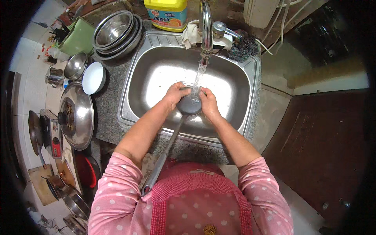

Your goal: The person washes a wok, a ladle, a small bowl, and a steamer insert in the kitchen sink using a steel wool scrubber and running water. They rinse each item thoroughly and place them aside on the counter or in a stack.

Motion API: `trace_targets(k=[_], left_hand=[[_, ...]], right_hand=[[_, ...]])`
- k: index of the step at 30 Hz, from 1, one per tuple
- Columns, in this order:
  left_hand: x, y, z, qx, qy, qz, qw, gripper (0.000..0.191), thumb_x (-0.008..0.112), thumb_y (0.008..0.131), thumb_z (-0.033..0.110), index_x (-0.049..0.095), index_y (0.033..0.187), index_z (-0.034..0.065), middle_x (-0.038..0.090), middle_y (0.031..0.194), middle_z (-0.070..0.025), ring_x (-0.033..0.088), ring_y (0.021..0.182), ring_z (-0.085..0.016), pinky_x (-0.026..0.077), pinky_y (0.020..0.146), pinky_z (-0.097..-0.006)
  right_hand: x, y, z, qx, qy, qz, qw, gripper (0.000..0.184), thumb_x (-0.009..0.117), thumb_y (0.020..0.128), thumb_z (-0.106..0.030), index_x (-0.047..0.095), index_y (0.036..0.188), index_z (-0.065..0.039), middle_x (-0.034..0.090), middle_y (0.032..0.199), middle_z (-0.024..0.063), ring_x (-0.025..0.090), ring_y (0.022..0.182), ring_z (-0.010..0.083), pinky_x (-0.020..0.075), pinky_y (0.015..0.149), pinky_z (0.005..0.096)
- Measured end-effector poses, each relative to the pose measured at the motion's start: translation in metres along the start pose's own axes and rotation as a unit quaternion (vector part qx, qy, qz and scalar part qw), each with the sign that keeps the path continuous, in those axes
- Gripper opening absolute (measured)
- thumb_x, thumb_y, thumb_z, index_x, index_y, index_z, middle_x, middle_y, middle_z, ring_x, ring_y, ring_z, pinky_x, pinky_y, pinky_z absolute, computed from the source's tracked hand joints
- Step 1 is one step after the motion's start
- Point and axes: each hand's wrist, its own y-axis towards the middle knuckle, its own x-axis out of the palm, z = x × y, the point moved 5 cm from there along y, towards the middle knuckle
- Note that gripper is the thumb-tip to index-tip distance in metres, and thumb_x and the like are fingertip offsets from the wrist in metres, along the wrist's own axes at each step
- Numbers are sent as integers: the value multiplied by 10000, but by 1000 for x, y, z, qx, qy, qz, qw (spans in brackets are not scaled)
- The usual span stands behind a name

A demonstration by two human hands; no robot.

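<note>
My left hand (178, 94) and my right hand (209, 101) grip opposite sides of the bowl of a long-handled metal ladle (189, 106). The ladle's bowl is over the stainless steel sink (138, 101), and its handle slopes down across the front edge towards my apron. A stream of water (201, 72) falls from the chrome faucet (206, 32) into the space between my hands. Clear, shiny curves show at the bowl's upper part; I cannot tell whether they are only water. My fingertips are partly hidden behind the rim.
Nested steel basins (114, 32), a white bowl (94, 78) and a large lidded pan (80, 117) stand on the left. A yellow-capped detergent jug (167, 16) is behind the sink. Beside the faucet lie a cloth (191, 33) and a dark scouring mesh (243, 48).
</note>
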Motion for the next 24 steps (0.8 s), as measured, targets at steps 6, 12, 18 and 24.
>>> trace_targets(k=[6,12,18,24], left_hand=[[-13,24,11,36,186,55,980,279,596,882,300,574,796,36,500,656,-1,412,563,-89,381,514,-282],[27,-46,-2,-140,-64,-65,986,288,493,928,196,493,1124,-15,633,899,-129,644,765,-195,561,576,-302],[29,-49,-15,-190,-133,-50,971,257,500,926,205,464,1018,-33,606,792,-135,502,503,-117,414,360,-231],[20,-45,-12,-123,-4,24,992,396,455,942,378,521,912,-12,553,652,-109,459,438,-130,369,336,-246]], right_hand=[[15,-8,-14,2,40,-3,999,266,457,933,-136,536,1127,29,592,992,79,535,896,129,429,817,271],[-6,3,-39,-68,39,113,990,242,454,940,-128,540,1130,-6,563,909,25,492,821,95,418,757,247],[-7,18,-40,-98,-82,82,988,231,474,920,-121,547,1120,-31,575,878,50,498,774,120,424,749,270],[-3,17,-45,-155,-92,97,979,233,478,919,-135,550,1105,-17,618,921,99,566,841,170,436,796,290]])
